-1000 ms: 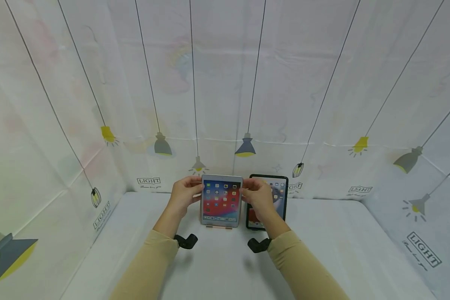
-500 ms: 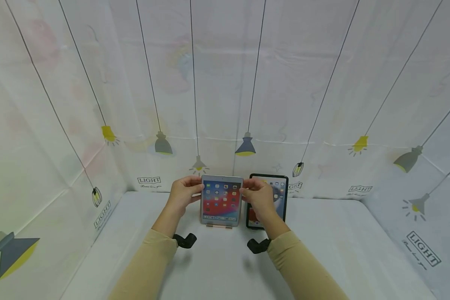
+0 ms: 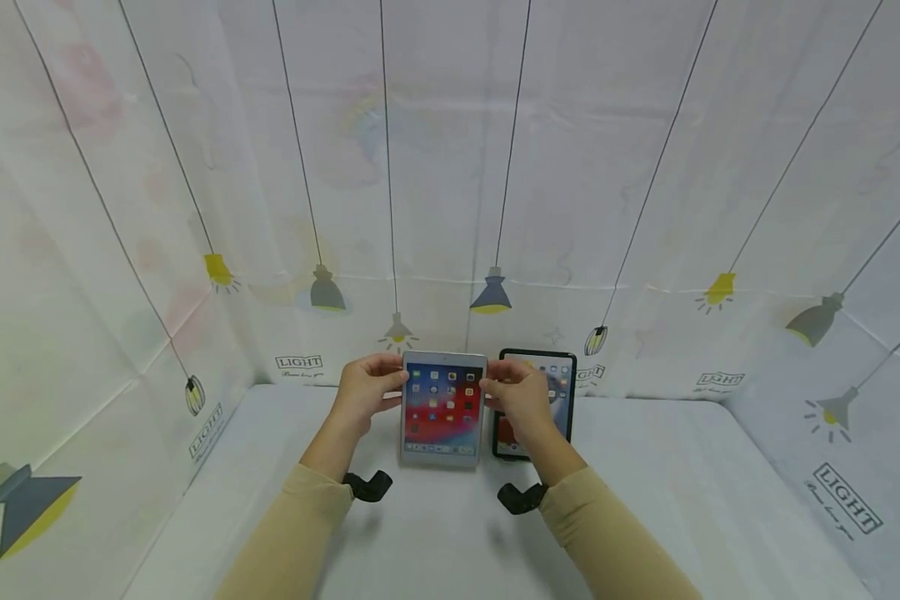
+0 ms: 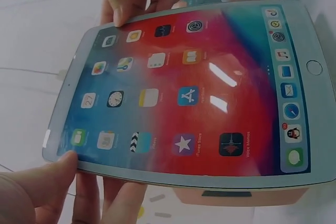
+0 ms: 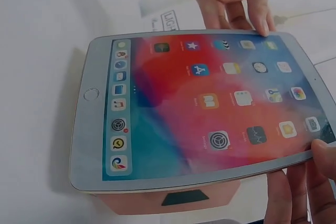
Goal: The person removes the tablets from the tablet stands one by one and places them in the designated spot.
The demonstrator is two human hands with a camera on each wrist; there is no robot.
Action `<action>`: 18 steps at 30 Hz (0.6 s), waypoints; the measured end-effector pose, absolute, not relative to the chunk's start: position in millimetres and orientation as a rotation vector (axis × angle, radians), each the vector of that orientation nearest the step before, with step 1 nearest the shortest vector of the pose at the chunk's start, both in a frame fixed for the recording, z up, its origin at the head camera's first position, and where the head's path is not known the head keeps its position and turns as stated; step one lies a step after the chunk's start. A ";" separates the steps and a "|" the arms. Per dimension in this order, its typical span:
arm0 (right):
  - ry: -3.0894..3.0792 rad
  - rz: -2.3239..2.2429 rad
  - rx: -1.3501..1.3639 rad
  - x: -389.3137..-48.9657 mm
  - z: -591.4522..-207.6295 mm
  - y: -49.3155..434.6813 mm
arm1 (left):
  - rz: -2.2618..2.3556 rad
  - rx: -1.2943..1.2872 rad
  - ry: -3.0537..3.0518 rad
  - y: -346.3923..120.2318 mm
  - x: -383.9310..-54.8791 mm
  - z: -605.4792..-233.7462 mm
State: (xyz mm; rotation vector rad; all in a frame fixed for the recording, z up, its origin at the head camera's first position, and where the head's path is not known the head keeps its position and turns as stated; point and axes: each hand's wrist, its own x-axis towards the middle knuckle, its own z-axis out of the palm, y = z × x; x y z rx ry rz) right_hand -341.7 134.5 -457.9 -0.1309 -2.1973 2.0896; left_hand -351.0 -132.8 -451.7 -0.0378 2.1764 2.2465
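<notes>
Each thumb rests on the front face while the fingers curl behind, so both hands pinch the white-framed tablet [image 3: 444, 408], the left hand [image 3: 360, 393] at its left edge and the right hand [image 3: 527, 398] at its right, each near an upper corner; the gap between thumb and fingers is only the thickness of the tablet. It stands a little below the middle of the head view, leaning back, its lit screen facing the person. In the left wrist view the names Voice Memos [image 4: 231, 144], iTunes Store [image 4: 183, 144] and App Store [image 4: 188, 96] can be read, and a calendar icon [image 4: 88, 100] shows 27; other captions are too small or blurred. A round home button [image 4: 314, 67] sits in the bezel. Below the tablet's edge in that view shows a pink stand [image 4: 273, 198] with a dark pad; whether the two touch I cannot tell. A black-edged tablet [image 3: 562, 404], also lit, stands just right of the first, partly hidden by the right hand. Both forearms come in from the bottom of the head view and slant inward, with tan sleeves [image 3: 292, 533] and black wrist mounts [image 3: 369, 486]. The white tabletop [image 3: 435, 542] meets a pale cloth backdrop [image 3: 442, 208] printed with hanging lamps and LIGHT labels [image 3: 847, 498], each over a line of script.
</notes>
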 end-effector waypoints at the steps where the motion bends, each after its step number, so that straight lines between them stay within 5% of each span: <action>1: -2.206 2.089 -0.143 -340.5 -457.1 133.9 | 2.241 -0.040 2.180 -133.3 -350.5 -451.9; 18: -2.261 2.172 -0.236 -322.0 -457.9 130.7 | 2.134 -0.069 2.242 -141.2 -334.1 -456.0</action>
